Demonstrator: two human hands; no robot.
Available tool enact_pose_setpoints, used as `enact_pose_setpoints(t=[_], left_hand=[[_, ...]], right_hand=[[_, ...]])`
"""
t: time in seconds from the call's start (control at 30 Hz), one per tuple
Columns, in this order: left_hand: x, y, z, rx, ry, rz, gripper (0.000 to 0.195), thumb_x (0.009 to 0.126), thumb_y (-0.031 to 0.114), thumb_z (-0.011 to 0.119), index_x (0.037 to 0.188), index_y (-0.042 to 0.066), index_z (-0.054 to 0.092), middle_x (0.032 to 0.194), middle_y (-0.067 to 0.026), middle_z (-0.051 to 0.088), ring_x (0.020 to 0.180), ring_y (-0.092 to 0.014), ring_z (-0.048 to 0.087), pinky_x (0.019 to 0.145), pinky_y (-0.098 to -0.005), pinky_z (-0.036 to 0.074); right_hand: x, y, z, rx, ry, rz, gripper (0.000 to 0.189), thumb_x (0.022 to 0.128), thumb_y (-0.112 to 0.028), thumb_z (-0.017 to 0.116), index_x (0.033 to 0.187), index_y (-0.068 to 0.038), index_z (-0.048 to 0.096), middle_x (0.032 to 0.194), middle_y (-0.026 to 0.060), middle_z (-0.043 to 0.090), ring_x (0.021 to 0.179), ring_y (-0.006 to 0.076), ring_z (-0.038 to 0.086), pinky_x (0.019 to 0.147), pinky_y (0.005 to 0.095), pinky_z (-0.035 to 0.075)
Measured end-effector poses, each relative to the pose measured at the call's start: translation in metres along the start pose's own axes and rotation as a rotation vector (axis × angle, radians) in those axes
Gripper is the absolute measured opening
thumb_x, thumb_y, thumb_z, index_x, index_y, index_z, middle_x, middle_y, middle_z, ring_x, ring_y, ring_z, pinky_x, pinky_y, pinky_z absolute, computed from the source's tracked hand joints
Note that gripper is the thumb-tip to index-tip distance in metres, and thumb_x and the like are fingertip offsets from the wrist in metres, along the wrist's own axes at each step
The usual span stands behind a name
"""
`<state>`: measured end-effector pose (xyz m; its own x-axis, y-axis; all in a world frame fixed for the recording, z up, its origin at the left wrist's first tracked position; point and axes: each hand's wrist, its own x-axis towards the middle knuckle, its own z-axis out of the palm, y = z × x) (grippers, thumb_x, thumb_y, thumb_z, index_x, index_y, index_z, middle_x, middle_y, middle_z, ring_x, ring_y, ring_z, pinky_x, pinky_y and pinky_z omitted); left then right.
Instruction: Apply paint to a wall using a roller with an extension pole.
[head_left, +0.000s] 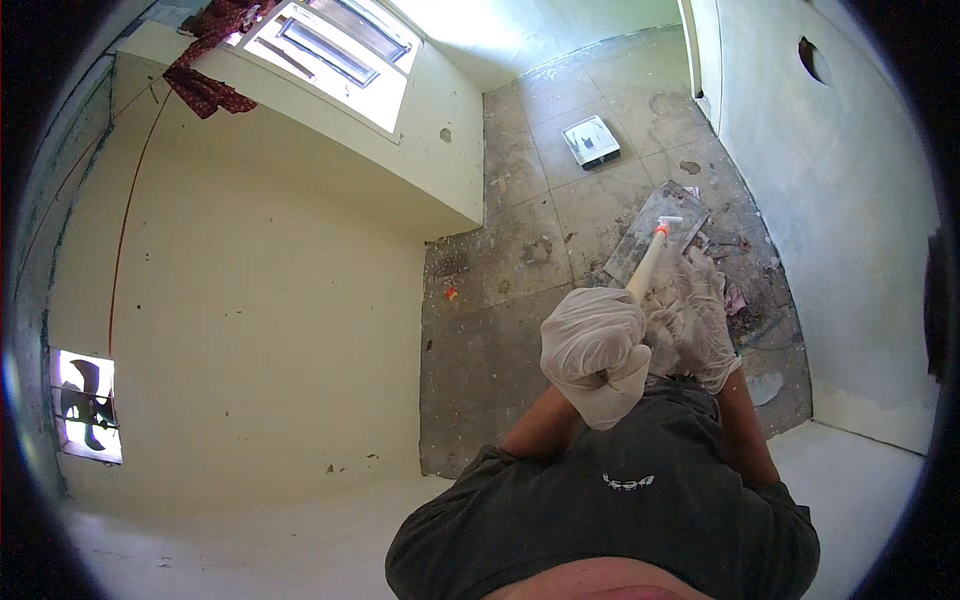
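My left hand (596, 349), in a loose whitish glove, is closed around the near end of a pale pole (646, 266). The pole slants away from me to an orange collar and a small white crosspiece (670, 219). That end appears over a grey, stained flat board (631, 244) lying on the floor. My right hand (705, 322) is close by on the right, in a thin translucent glove, beside crumpled clear plastic. Its fingers blend with the plastic, so whether it grips anything is unclear.
A white, paint-marked square container (592, 141) sits on the dirty tiled floor (540, 262). Debris and a pink scrap (735, 300) lie near the right wall (832, 225). A pale wall block (442, 172) with a window juts in at left. A red cord (127, 225) hangs farther left.
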<state>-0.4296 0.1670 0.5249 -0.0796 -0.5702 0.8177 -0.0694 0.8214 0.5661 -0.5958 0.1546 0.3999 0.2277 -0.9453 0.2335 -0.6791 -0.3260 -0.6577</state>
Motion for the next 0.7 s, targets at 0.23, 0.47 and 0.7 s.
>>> enact_pose_setpoints(t=[0.23,0.47,0.7], left_hand=[[-0.002,0.002,0.006,-0.004,-0.030,-0.035,0.013,0.057,-0.001,0.060,0.058,0.006,0.049,0.058,-0.0074,0.052,0.054,-0.027,0.057,0.056,-0.0335,0.046],[-0.009,-0.002,0.007,0.000,-0.062,-0.022,0.012,0.056,0.001,0.062,0.063,0.005,0.053,0.063,-0.0086,0.057,0.061,-0.028,0.061,0.062,-0.0344,0.047],[-0.015,0.002,0.009,0.012,-0.049,-0.055,0.012,0.059,0.001,0.063,0.067,0.006,0.056,0.067,-0.0081,0.060,0.065,-0.028,0.062,0.066,-0.0352,0.049]], right_hand=[[-0.004,0.018,0.003,-0.251,0.041,0.112,0.081,0.081,-0.049,0.058,0.144,-0.010,0.027,0.145,0.0202,0.028,0.132,0.0421,0.023,0.108,0.0505,0.014],[-0.006,0.018,0.008,-0.274,0.140,0.091,0.084,0.079,-0.054,0.058,0.145,-0.016,0.025,0.147,0.0184,0.024,0.134,0.0430,0.021,0.107,0.0530,0.015],[-0.007,0.016,0.007,-0.305,0.105,0.113,0.084,0.078,-0.055,0.058,0.146,-0.018,0.024,0.149,0.0176,0.022,0.134,0.0433,0.021,0.106,0.0548,0.015]])
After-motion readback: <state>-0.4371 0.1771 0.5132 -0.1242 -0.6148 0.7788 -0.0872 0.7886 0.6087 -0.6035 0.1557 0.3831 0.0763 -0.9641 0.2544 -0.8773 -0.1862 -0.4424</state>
